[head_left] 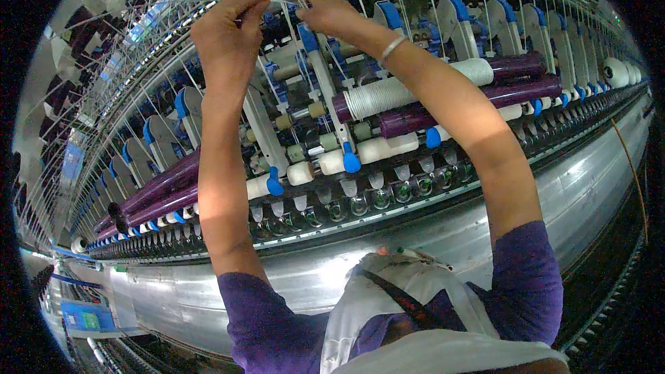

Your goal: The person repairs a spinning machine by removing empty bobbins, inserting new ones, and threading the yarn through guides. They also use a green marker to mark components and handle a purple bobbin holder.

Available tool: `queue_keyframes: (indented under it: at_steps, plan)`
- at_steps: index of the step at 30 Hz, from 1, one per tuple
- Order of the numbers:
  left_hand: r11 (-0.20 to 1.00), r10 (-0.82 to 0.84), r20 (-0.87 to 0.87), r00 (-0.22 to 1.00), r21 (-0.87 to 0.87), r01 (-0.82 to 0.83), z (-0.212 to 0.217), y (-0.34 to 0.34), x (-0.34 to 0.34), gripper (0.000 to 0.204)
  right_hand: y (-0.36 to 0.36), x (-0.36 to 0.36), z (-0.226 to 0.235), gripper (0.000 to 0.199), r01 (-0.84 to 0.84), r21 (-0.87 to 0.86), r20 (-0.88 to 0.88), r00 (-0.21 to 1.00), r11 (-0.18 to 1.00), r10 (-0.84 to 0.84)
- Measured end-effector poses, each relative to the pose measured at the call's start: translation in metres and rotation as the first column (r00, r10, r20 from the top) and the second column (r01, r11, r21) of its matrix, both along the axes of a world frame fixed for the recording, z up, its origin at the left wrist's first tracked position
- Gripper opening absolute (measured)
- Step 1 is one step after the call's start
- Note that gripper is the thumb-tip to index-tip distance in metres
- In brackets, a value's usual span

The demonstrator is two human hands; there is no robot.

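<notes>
White thread [285, 5] runs between both raised hands, high on the spinning machine [429, 235] above a purple tube wound partly with white yarn [415, 90]. Left hand [227, 31] and right hand [329, 12] each have fingertips pinched shut on it.

Your two bare forearms rise from short purple sleeves at the lower edge and reach up and away. Your left hand [228, 28] is curled, fingertips pinched together at the top. Your right hand [327, 12], a thin silver bangle on its wrist, mirrors it, fingers pinched close beside the left.
</notes>
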State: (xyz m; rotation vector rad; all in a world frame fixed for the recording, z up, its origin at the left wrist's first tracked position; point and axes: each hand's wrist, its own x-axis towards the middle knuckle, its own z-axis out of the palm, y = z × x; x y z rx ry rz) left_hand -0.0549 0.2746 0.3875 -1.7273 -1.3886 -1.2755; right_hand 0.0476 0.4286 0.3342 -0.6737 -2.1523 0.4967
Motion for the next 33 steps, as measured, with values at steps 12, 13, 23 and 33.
queue_keyframes:
  at_steps: [12,13,23,33]
  plan:
    - [0.994,0.021,-0.103,0.994,-0.109,-0.032,-0.01,-0.008,-0.01,0.011,-0.005,0.009,0.006,0.024,-0.047,-0.386,-0.148,0.989,0.921,-0.012]
    - [0.991,-0.007,-0.095,0.995,-0.131,-0.005,-0.014,-0.006,-0.009,0.011,-0.016,0.034,0.002,0.021,-0.146,-0.28,-0.107,0.987,0.949,0.121]
    - [0.868,-0.192,-0.702,0.686,-0.448,-0.216,-0.056,0.089,0.035,0.009,-0.058,0.19,-0.02,0.014,-0.282,-0.49,-0.169,0.959,0.825,0.227]
    - [0.757,-0.073,-0.758,0.648,-0.465,-0.459,-0.073,0.088,0.046,0.007,-0.044,0.212,-0.029,0.011,-0.308,-0.575,-0.196,0.951,0.758,0.238]
